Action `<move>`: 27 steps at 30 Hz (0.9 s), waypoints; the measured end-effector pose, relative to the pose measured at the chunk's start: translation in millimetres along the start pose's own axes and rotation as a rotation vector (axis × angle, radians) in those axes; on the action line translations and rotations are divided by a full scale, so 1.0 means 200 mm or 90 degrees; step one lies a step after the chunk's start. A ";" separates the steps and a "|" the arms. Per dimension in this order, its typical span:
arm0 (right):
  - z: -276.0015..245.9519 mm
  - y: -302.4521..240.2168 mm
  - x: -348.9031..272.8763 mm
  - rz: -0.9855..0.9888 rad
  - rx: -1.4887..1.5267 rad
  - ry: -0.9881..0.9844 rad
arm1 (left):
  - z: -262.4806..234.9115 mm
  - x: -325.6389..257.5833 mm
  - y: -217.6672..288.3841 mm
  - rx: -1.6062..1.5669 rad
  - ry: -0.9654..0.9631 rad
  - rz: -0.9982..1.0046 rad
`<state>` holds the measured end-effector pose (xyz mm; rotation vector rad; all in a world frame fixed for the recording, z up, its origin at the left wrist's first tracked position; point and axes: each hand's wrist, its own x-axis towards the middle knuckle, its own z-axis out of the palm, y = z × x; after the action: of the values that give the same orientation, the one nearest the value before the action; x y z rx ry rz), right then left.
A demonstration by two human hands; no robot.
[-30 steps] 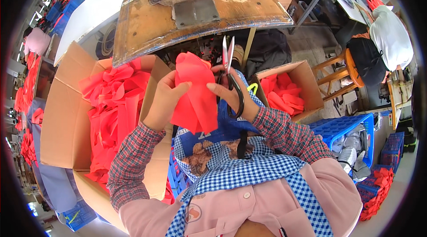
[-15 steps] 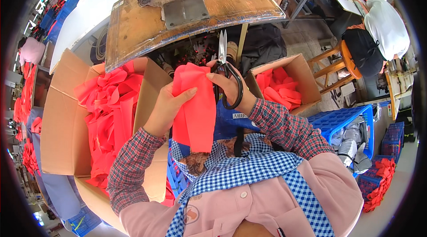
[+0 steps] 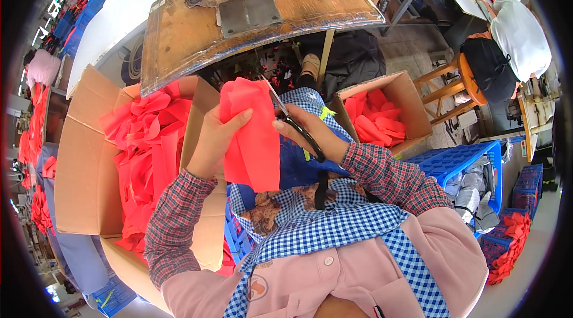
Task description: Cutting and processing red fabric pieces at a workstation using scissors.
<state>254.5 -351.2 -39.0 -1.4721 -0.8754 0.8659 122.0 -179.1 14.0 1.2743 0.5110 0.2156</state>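
Observation:
My left hand point(image 3: 216, 139) is closed on a folded red fabric piece point(image 3: 253, 145), thumb on its front, the cloth hanging down above my lap. In my right hand point(image 3: 313, 130) is a pair of black-handled scissors point(image 3: 289, 116), its blades tilted up and to the left. The blades meet the upper right edge of the fabric; their tips are partly hidden, so whether they cut into it I cannot tell. Left of my left hand stands a cardboard box point(image 3: 86, 169) heaped with red fabric strips point(image 3: 152, 157).
A smaller cardboard box point(image 3: 412, 103) with red pieces point(image 3: 379, 118) stands beyond my right hand. Ahead is a worn wooden table point(image 3: 322, 5). On the right are a blue plastic basket point(image 3: 444, 163) of grey cloth, a wooden stool point(image 3: 468, 79) and a seated person point(image 3: 519, 37).
The scissors have tipped from pointing straight up to slanting left, with the blades now against the fabric. The fabric and my left hand have shifted slightly left and up.

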 end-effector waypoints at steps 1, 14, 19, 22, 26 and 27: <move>0.00 0.01 0.01 0.001 0.000 -0.001 | 0.00 0.00 0.00 0.014 -0.002 0.003; -0.01 0.03 0.00 0.008 -0.005 0.007 | -0.01 0.00 0.02 0.039 -0.012 -0.001; -0.03 0.06 0.00 0.011 -0.025 -0.007 | -0.02 0.00 0.05 0.078 -0.017 -0.048; -0.01 0.06 -0.01 0.015 -0.006 -0.012 | -0.02 0.00 0.01 0.127 -0.053 -0.039; -0.01 0.07 -0.01 -0.056 -0.048 0.015 | -0.02 0.01 0.01 0.136 -0.060 -0.042; -0.02 0.06 -0.01 -0.042 -0.090 0.002 | -0.03 0.00 0.01 0.134 -0.061 -0.051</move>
<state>258.0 -355.7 -51.2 -1.5559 -0.9940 0.7649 120.3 -173.4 14.6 1.4578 0.5107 0.0344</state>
